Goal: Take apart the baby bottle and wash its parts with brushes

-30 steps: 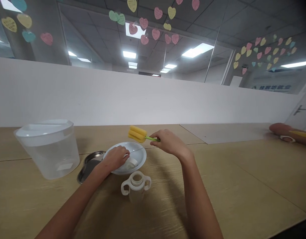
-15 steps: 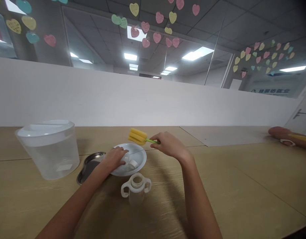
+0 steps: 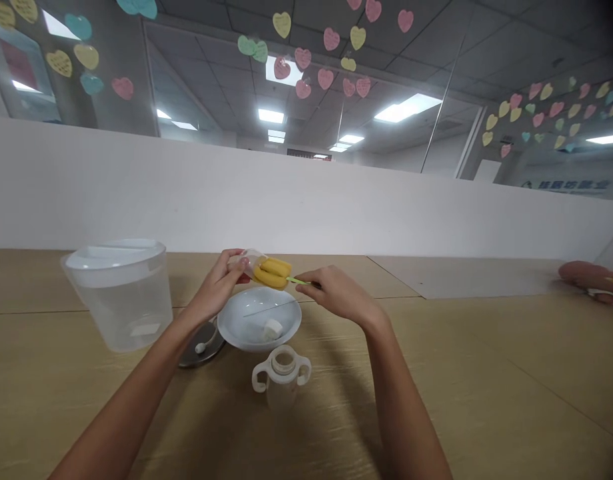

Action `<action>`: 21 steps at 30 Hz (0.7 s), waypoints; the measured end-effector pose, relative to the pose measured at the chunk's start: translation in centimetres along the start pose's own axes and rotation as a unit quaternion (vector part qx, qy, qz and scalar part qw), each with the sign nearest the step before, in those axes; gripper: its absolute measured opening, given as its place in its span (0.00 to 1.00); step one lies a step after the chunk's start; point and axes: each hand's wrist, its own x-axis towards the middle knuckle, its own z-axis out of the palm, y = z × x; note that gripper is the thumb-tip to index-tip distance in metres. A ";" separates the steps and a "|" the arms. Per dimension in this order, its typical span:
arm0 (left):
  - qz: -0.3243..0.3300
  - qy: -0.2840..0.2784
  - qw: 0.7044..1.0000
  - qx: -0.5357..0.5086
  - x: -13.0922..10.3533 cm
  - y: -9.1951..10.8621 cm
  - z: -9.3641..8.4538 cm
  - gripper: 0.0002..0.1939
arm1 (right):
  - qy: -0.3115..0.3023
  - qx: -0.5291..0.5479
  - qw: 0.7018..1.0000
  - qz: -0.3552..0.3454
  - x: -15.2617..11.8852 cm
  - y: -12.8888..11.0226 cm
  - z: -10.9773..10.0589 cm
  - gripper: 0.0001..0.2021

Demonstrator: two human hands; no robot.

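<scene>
Above the bowl, my left hand (image 3: pixel 215 285) grips a clear plastic bottle cap (image 3: pixel 249 259) between thumb and fingers. My right hand (image 3: pixel 336 291) is closed on the thin green handle of a yellow sponge bottle brush (image 3: pixel 272 273). The sponge head touches the cap's opening; how far inside it reaches I cannot tell. Below lies a white bowl (image 3: pixel 249 308) holding a small white part (image 3: pixel 272 329) and what looks like a thin line or rod across it. In front of the bowl stands a two-handled baby bottle (image 3: pixel 282 381), upright with its mouth uncovered.
A translucent plastic bucket (image 3: pixel 129 303) stands at the left. Beside the bowl is a metal tray (image 3: pixel 199 359), partly behind my left forearm, with a small white-ended straw piece (image 3: pixel 201 347) in it. Another person's arm (image 3: pixel 586 272) rests at the far right.
My left hand has lifted the clear cap out of the bowl and brought it to the sponge head. My right hand still holds the brush. The view has shifted slightly left.
</scene>
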 end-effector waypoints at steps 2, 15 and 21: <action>-0.020 -0.057 0.998 -0.026 -0.2 0.3 0.2 0.26 | 0.007 -0.002 1.000 -0.005 0.1 -0.2 0.1 0.14; 0.067 -0.101 0.985 0.122 -1.3 2.9 -1.5 0.25 | -0.052 0.104 0.993 -0.021 1.5 0.6 1.6 0.19; -0.048 -0.038 0.990 0.124 -0.8 2.3 -1.2 0.27 | 0.019 -0.077 0.996 -0.043 1.5 -0.8 1.8 0.12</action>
